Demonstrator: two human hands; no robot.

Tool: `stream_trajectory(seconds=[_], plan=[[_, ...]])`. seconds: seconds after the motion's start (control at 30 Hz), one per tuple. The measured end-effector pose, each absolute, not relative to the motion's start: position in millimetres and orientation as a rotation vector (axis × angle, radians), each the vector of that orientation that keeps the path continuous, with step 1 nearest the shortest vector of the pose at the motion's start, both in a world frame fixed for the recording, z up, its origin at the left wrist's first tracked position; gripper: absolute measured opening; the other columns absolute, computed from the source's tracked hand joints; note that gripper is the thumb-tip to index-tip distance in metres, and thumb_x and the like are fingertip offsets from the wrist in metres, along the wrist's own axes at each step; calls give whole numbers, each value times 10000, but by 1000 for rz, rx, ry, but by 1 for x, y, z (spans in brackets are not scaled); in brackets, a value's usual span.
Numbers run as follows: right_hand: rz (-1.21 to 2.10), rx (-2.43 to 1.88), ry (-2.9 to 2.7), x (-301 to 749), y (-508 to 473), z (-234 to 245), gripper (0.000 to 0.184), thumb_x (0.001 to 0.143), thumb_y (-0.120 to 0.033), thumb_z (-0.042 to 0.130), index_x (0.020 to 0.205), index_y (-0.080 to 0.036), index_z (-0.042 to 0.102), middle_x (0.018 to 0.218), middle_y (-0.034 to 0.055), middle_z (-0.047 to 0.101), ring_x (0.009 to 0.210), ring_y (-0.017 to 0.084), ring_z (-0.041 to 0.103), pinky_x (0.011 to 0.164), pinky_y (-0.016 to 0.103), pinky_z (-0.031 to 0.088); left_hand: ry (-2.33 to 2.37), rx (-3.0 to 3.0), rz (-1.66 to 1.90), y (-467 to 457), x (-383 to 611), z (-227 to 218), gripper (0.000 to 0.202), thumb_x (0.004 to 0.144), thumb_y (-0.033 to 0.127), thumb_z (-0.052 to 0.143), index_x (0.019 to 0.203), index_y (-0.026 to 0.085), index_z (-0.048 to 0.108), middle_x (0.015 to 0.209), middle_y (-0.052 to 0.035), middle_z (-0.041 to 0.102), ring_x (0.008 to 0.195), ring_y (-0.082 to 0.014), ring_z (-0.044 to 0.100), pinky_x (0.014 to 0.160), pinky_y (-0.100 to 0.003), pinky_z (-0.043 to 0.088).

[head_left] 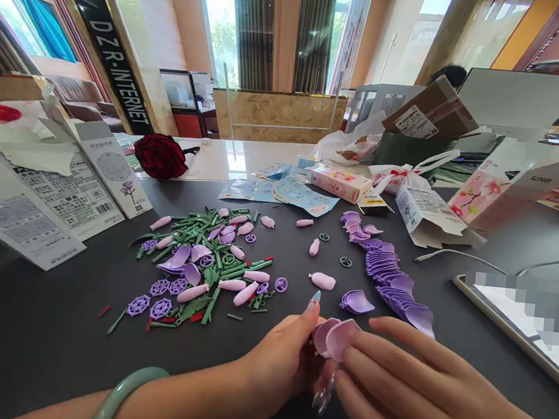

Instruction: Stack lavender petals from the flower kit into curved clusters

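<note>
My left hand (290, 349), below a green bangle on its wrist, is closed around pale pink plastic petals (324, 336) near the front of the table. My right hand (407, 373) meets it there, its fingers pressed against another pink petal (342, 337). Parts of both grips are hidden behind the fingers. Just beyond the hands sits a small stack of purple petals (357, 302). A long overlapping row of purple petals (387, 272) curves away on the right. To the left spreads a pile of green stems (193, 231), pink bud-shaped pieces (245, 294) and purple wheel-shaped pieces (138, 305).
Opened white boxes (48, 194) stand at the left. A dark red flower (161, 156) lies behind the pile. Blue printed sheets (305, 195), a pink box (339, 182) and more cartons (431, 217) are at the back. At the right lie a tablet (535, 326) and a white cable (457, 255).
</note>
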State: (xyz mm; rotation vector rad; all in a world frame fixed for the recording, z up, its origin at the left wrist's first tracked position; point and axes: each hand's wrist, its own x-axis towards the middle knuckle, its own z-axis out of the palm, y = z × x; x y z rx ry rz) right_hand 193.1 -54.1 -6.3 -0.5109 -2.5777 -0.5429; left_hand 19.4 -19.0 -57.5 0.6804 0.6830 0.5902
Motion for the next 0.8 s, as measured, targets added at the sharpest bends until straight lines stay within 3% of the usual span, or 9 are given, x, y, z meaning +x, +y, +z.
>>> stream_trajectory(seconds=[0.13, 0.23, 0.4, 0.6, 0.8], plan=[[-582, -551, -2467, 181, -45, -6, 464, 956, -53, 264, 847, -188, 694, 742, 33, 750, 785, 184, 703, 811, 331, 506, 777, 756, 583, -20, 21, -61, 631, 594, 791, 624, 686, 189, 455, 554, 61, 428, 483, -85, 384, 500, -241, 249], [-556, -582, -2453, 176, -46, -12, 468, 971, -73, 262, 830, -198, 690, 689, 19, 731, 735, 166, 687, 797, 320, 498, 797, 788, 577, -19, 22, -64, 652, 568, 806, 620, 731, 195, 458, 539, 79, 415, 459, -80, 369, 488, -231, 245], [-496, -566, -2510, 176, -44, -15, 459, 978, -69, 257, 874, -179, 690, 762, 18, 737, 745, 158, 674, 834, 338, 471, 838, 777, 566, -19, 21, -62, 699, 525, 783, 662, 838, 187, 475, 591, 80, 433, 496, -82, 400, 507, -220, 280], [-434, -535, -2557, 179, -44, -15, 354, 963, -92, 342, 892, -183, 676, 811, 26, 733, 805, 155, 667, 881, 315, 460, 814, 747, 577, -19, 21, -63, 688, 512, 777, 679, 801, 185, 478, 586, 74, 442, 503, -82, 403, 522, -228, 288], [-350, -503, -2657, 205, -24, 2, 319, 976, -190, 357, 1038, -241, 665, 913, 37, 738, 863, 174, 665, 899, 340, 486, 729, 748, 533, -17, 18, -63, 557, 673, 723, 606, 695, 179, 491, 507, 66, 444, 423, -70, 356, 488, -252, 276]])
